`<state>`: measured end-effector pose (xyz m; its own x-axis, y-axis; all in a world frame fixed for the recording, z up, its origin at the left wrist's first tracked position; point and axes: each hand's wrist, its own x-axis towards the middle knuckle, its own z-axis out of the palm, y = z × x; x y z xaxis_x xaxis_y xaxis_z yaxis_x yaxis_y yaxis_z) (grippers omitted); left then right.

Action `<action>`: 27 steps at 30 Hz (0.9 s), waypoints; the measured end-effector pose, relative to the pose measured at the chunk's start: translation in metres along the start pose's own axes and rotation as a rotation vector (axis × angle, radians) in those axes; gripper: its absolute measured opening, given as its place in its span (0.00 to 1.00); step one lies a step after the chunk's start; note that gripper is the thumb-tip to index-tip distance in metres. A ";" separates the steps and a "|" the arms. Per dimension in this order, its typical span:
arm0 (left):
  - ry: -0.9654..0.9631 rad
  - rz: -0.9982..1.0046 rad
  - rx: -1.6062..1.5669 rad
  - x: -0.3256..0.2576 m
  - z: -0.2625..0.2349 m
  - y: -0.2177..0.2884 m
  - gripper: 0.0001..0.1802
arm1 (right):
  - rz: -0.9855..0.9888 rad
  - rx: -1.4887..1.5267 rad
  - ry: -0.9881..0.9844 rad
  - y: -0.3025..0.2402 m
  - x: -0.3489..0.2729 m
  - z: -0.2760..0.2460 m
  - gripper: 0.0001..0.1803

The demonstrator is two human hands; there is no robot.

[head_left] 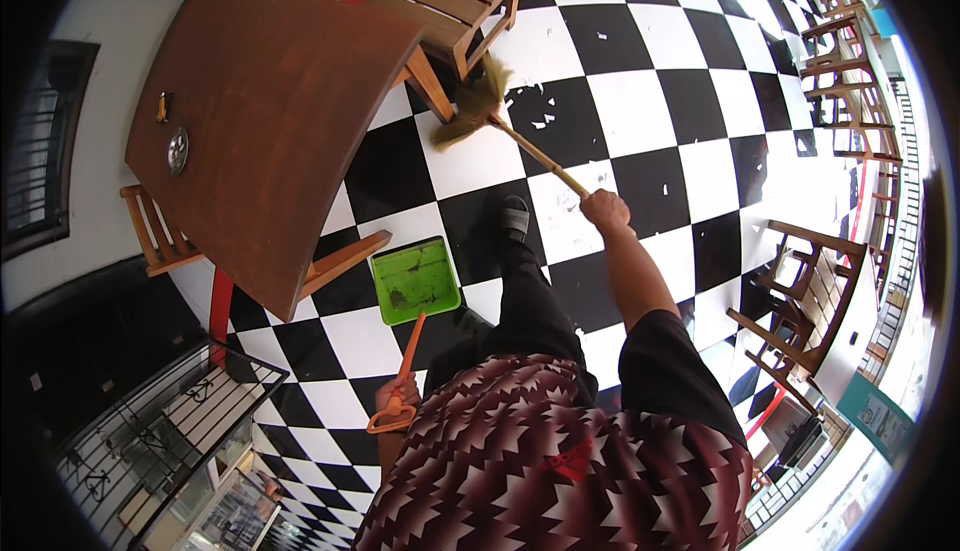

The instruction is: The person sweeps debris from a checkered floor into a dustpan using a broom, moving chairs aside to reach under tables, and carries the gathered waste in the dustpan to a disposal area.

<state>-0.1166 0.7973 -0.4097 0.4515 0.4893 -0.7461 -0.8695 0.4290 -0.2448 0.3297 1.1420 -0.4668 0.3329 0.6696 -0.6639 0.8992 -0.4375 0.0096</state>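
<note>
My right hand (607,212) is closed round the handle of a broom (543,158), out ahead and to the right. The broom's straw head rests on the checkered floor beside the table leg and the wooden chair. White paper scraps (533,103) lie scattered just right of the bristles. Low on the left, my left hand (397,391) grips the orange handle of a dustpan (447,251). Its green pan lies on the floor by the table leg, with dark dirt on its bottom. My shoe (515,219) is planted between the dustpan and the broom.
A brown wooden table (270,131) stands on the left, bearing a metal ashtray (178,151) and a small yellowish item. A slatted wooden chair (440,1) is at its far end. Several chairs line the right side, one wooden chair (815,291) nearer. A metal railing (170,441) is at lower left.
</note>
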 end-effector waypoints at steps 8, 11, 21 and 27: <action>0.221 0.049 -0.263 0.060 0.127 0.008 0.18 | 0.104 -0.154 0.066 0.144 -0.024 -0.112 0.24; 0.197 0.023 -0.291 0.086 0.159 0.007 0.19 | 0.174 -0.154 0.067 0.164 -0.049 -0.164 0.27; 0.222 -0.091 -0.107 0.151 0.267 0.024 0.19 | 0.053 0.145 -0.016 0.015 0.137 -0.123 0.29; 0.155 -0.330 0.136 0.177 0.301 0.050 0.13 | 0.131 0.170 -0.025 -0.004 0.147 -0.079 0.28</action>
<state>-0.0195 1.1339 -0.3670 0.6581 0.1919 -0.7281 -0.6431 0.6462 -0.4109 0.3974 1.2894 -0.5053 0.4350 0.5857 -0.6840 0.7870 -0.6163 -0.0272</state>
